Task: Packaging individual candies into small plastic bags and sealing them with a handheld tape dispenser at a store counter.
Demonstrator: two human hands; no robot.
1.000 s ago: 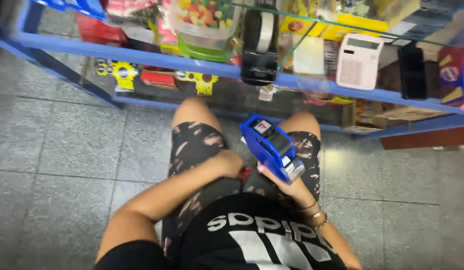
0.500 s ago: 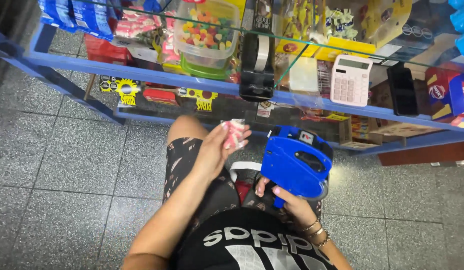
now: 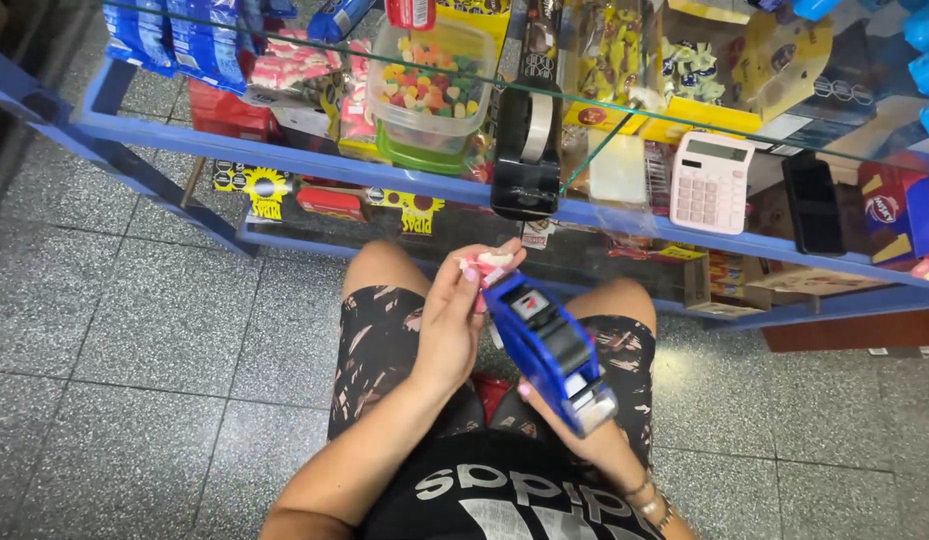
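Meanwhile left hand (image 3: pixel 453 322) pinches a small pink packet (image 3: pixel 488 264); right hand (image 3: pixel 565 420) grips a blue plastic label gun (image 3: pixel 547 345).

Blue all over on the label gun (image 3: pixel 550 350), with a small red-and-white patch on top and a grey, clear end by the roller. The packet (image 3: pixel 485 265) in the left hand (image 3: pixel 450 325) is pink and white, and the nails show pink too. Shorts (image 3: pixel 380 350) are black with pale, scratchy streaks; the shirt (image 3: pixel 485 495) is black with white lettering and stripes. Grey speckled floor (image 3: pixel 115 320), tiled in squares. The shelf (image 3: pixel 315 165) frame is blue. On it, a white calculator (image 3: pixel 710 182) with pinkish keys, a black tape dispenser (image 3: pixel 525 150), a clear tub (image 3: pixel 430 90) of sweets in many colours over a green base, and yellow starburst tags (image 3: pixel 267 188).
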